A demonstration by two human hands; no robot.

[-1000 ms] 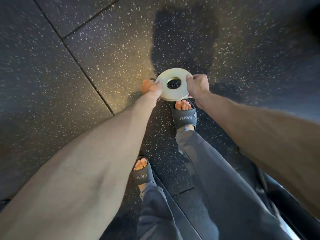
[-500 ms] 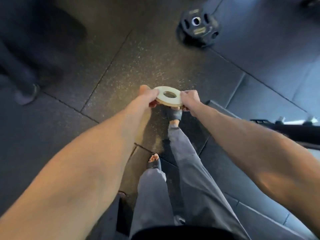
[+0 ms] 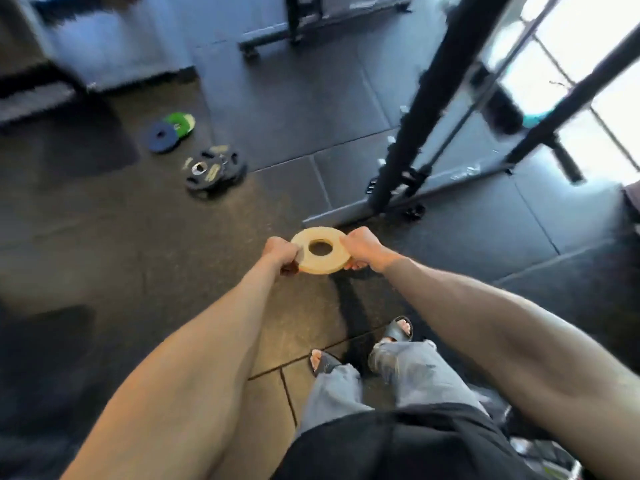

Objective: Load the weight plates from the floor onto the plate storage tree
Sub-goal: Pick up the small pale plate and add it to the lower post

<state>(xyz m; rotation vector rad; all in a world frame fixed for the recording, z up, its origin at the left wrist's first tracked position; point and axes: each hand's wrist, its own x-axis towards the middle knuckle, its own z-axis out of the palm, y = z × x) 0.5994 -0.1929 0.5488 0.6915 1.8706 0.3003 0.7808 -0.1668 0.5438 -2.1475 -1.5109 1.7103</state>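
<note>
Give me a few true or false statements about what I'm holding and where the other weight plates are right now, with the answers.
1. Both hands grip the pale plate, the left hand on one edge and the right hand on the opposite edge. True.
2. The pale plate lies flat on the floor. False: it is held up in the air in front of the person.
3. A blue plate lies on the floor right next to a green plate. True.
4. The black plates hang on the black rack. False: they lie in a pile on the floor, left of the rack and apart from it.
</note>
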